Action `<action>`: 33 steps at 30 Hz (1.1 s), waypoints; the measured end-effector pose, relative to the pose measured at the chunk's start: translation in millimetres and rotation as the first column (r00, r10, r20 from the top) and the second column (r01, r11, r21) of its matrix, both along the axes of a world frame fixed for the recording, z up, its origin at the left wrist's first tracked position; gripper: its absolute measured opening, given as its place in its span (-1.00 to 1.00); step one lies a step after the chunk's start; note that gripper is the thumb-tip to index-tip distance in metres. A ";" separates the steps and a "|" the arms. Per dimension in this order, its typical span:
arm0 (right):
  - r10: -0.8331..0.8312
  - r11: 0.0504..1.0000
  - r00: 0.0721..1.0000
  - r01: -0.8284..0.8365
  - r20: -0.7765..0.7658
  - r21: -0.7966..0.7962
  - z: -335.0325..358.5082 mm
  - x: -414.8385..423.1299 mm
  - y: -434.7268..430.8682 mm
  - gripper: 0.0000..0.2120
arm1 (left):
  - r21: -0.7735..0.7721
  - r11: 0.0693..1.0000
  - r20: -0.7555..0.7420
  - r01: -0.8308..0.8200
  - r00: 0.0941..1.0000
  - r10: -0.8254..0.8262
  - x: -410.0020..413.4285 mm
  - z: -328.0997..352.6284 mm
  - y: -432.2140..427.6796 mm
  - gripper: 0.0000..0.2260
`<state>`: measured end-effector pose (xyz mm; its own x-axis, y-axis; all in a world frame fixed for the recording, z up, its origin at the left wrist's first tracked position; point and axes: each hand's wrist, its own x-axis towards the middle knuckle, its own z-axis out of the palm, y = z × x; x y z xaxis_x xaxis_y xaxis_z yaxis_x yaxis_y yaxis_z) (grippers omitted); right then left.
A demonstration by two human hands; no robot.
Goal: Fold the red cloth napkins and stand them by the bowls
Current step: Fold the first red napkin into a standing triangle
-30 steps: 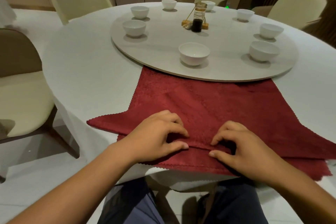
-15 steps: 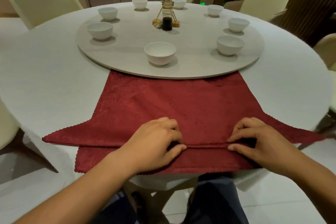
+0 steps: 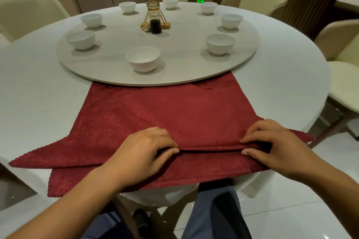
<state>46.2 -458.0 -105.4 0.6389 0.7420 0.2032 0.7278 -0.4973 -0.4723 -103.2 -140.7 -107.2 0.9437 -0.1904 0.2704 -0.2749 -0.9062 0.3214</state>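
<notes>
Fingers (image 3: 168,142) of the left hand (image 3: 143,149) and right hand (image 3: 272,145) pinch a pleat in the red napkin (image 3: 165,110), spread on the desk (image 3: 38,83) before the nearest bowl (image 3: 142,60). Uneven pulling could skew the fold.

on my screen the red napkin (image 3: 165,114) reads as matt woven cloth with a faint raised pattern and a zigzag-cut edge, and the surface (image 3: 35,87) wears plain matt white cloth. the turntable (image 3: 184,44) looks smooth, pale wood-grained and softly sheened; the bowls (image 3: 142,64) are glossy white ceramic, the bottle (image 3: 155,23) glass. i see smooth cream upholstery on the chairs (image 3: 345,87) and glossy floor (image 3: 291,211) tiles.
</notes>
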 end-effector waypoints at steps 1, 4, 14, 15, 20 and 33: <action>-0.017 1.000 1.000 0.017 -0.005 0.002 2.6 2.5 -6.6 -0.79 | -0.010 1.000 -0.002 -0.011 1.000 0.011 -0.3 0.5 1.1 -0.76; -0.055 0.998 0.998 0.055 0.005 -0.004 8.7 11.8 -23.6 -0.87 | -0.048 0.998 -0.014 -0.038 0.999 0.037 -1.3 0.8 3.6 -0.76; -0.245 0.962 0.958 0.260 -0.150 0.087 52.3 27.3 -35.9 -0.89 | -0.194 0.980 -0.126 -0.046 0.992 0.021 -18.2 14.2 -2.8 -0.87; -0.247 0.956 0.948 0.272 -0.199 0.109 58.6 28.6 -36.0 -0.91 | -0.221 0.975 -0.139 -0.039 0.990 0.008 -21.3 18.4 -1.9 -0.86; -0.118 0.939 0.816 0.277 -0.566 0.202 82.1 41.7 -37.6 -0.94 | -0.326 0.945 -0.193 0.015 0.978 -0.082 -37.9 30.6 2.1 -0.80; -0.166 0.874 0.689 0.435 -0.705 0.219 57.2 72.1 80.3 -0.78 | -0.432 0.900 -0.209 -0.045 0.977 -0.051 -50.3 24.6 -6.7 -0.82</action>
<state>118.4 -377.7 -48.2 0.8805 0.4491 -0.1515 0.0114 -0.3396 -0.9405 -153.4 -147.3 -82.7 0.9872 -0.1029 0.1221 -0.1596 -0.6631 0.7313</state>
